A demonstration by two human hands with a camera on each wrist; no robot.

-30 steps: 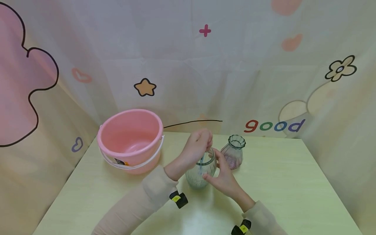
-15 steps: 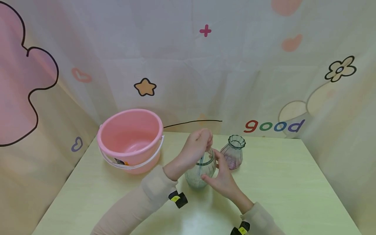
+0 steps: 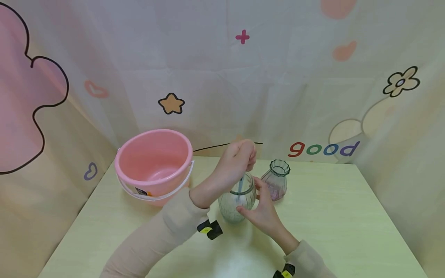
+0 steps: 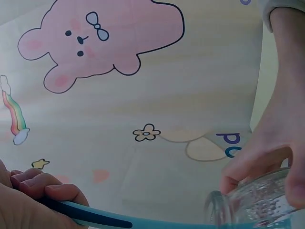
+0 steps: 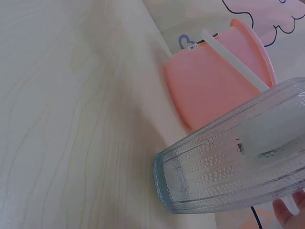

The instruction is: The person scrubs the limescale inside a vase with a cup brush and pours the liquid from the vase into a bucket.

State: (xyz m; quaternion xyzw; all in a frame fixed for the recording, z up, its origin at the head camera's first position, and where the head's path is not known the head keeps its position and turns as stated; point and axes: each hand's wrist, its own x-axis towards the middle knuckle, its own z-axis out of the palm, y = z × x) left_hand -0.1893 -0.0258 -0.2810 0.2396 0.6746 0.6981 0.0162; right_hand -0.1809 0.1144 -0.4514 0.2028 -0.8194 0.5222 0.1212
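My left hand (image 3: 236, 160) grips a long, slim blue handle (image 4: 105, 218) with a dark inlay, holding it above a clear glass vase (image 3: 233, 210). The handle runs down through the vase's mouth. A pale shape shows through the ribbed, dimpled glass in the right wrist view, its kind blurred by the pattern. My right hand (image 3: 262, 210) holds the vase from the right side, thumb on the near wall and fingers around the far side below the rim. The vase leans slightly in the head view, its base low over the table.
A pink bucket (image 3: 154, 185) with a white handle stands to the left. Just behind my right hand is a second, greenish glass vase (image 3: 278, 181) with a wavy rim and purplish lower part. A printed curtain (image 3: 215, 88) hangs behind the pale wooden table (image 3: 347, 224).
My left hand has risen over the vase's mouth, so more of the blue handle shows between fist and rim. The right hand and the vase stay nearly in place.
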